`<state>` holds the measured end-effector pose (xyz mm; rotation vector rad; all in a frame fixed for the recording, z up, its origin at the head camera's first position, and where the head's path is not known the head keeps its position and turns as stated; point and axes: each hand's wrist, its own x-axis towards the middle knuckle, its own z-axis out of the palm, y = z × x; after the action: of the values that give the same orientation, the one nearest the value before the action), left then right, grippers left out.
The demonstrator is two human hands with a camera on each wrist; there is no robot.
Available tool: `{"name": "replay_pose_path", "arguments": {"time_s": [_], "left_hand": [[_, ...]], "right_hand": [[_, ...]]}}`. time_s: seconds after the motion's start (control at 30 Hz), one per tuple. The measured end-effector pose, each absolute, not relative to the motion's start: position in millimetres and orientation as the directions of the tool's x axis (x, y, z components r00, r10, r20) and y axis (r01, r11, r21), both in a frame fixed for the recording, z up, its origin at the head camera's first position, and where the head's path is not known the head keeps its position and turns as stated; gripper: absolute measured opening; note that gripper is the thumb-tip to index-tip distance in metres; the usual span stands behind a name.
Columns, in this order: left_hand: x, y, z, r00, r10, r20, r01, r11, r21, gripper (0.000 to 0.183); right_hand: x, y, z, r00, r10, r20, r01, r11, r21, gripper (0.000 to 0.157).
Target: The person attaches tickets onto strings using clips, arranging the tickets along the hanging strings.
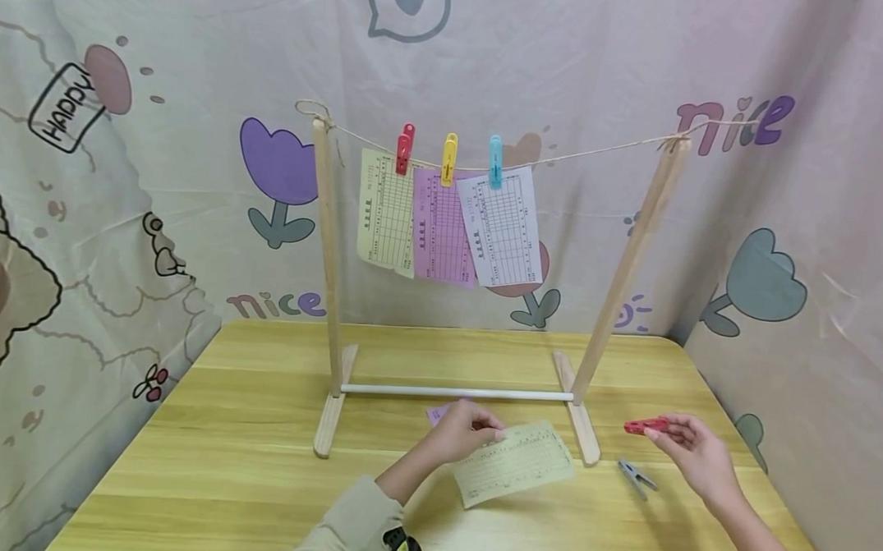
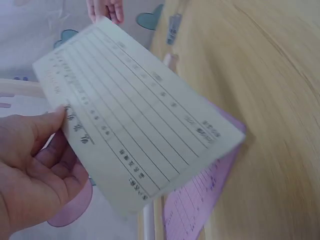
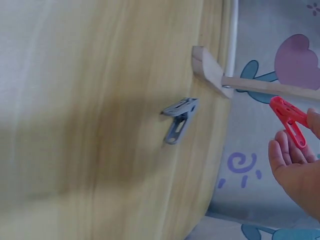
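My left hand (image 1: 467, 434) pinches a pale yellow printed form (image 1: 516, 466) by its edge, tilted above the table; the left wrist view shows the thumb on the sheet (image 2: 135, 120). Beneath it lies a purple form (image 2: 200, 200), mostly covered in the head view. Over at the right, my right hand (image 1: 696, 459) holds a red clothespin (image 1: 645, 426) between thumb and fingers, raised off the table. A grey clothespin (image 3: 180, 120) lies on the wood just below that hand.
A wooden stand (image 1: 331, 262) carries a string (image 1: 587, 157). From it hang a yellow, a purple and a white form (image 1: 504, 229), under red, yellow and blue clothespins (image 1: 496, 161). A white rod (image 1: 454, 392) joins the stand's feet. Printed cloth surrounds the table (image 1: 241, 464).
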<state>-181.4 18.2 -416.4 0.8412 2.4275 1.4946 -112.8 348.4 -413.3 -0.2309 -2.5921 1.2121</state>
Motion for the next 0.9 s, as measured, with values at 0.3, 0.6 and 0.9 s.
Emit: {"name": "replay_pose_path", "arguments": {"time_s": [0.3,0.6,0.9], "left_hand": [[-180.7,28.5,-405.5,-0.901,0.406,0.156,0.232,0.145,0.962,0.013],[-174.1,43.8,-390.2,-0.964,0.234,0.126,0.141,0.047,0.989,0.015],[-188.9,55.4,-371.1,-0.988,0.034,0.152,0.146,-0.131,0.981,0.016]], "right_hand": [[-129.0,339.8,-389.9,-0.933,0.212,0.291,-0.107,0.608,-0.787,0.039],[-142.2,329.7,-355.3,-0.92,0.164,0.356,-0.19,0.606,-0.772,0.039],[-163.9,318.7,-300.2,-0.864,0.1,0.493,-0.344,0.597,-0.724,0.024]]}}
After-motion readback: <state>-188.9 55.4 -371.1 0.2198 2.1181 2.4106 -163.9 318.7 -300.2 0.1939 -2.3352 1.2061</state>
